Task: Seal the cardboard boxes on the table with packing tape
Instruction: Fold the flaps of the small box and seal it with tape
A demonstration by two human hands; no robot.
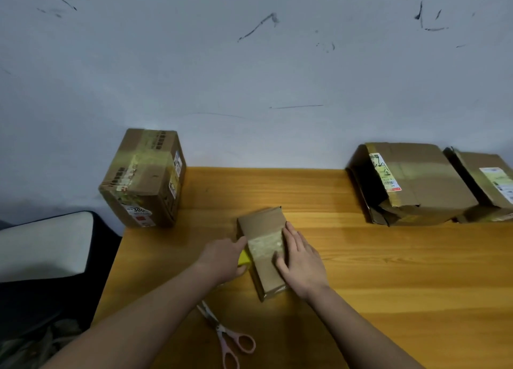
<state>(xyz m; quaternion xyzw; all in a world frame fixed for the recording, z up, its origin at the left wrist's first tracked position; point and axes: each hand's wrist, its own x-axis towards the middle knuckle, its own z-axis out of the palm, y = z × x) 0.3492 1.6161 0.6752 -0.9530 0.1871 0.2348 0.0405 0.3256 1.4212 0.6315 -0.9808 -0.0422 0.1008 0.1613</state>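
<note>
Scissors (227, 338) lie at the desk's (388, 271) near edge; keep right hand (301, 263) flat, pressing tape (265, 246) onto small box (263, 254), while left hand (222, 260) grips yellow tape roll (244, 258) taut.

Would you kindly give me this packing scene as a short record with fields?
surface: wooden table against a grey wall
box in work: small cardboard box lying flat, a clear tape strip across its top
right hand: flat on the small box, fingers straight, pressing at the tape
left hand: at the box's left side, on a yellow object, likely the tape roll; grip unclear
scissors: pink-handled, on the table near the front edge, untouched
other boxes: taped box back left; two boxes back right, the nearer torn open
</note>
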